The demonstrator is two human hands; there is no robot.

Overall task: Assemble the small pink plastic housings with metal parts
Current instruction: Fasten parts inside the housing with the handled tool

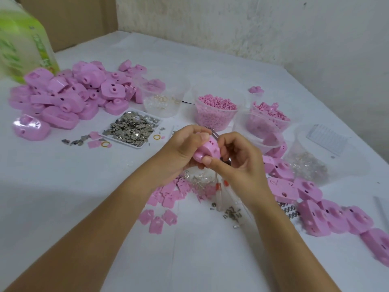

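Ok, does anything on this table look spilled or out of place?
A few metal pieces lie loose on the table just left of the white tray that holds the rest, so they look spilled. Nothing looks broken.

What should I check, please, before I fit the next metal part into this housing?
1. Housing gripped: ok, left hand and right hand both hold it.
2. Tweezers at the housing: ok, their tip shows at its top edge, between the hands.
3. Part in the tweezers: cannot tell, too small to see.
4. Slots free: cannot tell, the hands cover much of the housing.
5. Metal parts in stock: ok, the tray is heaped.
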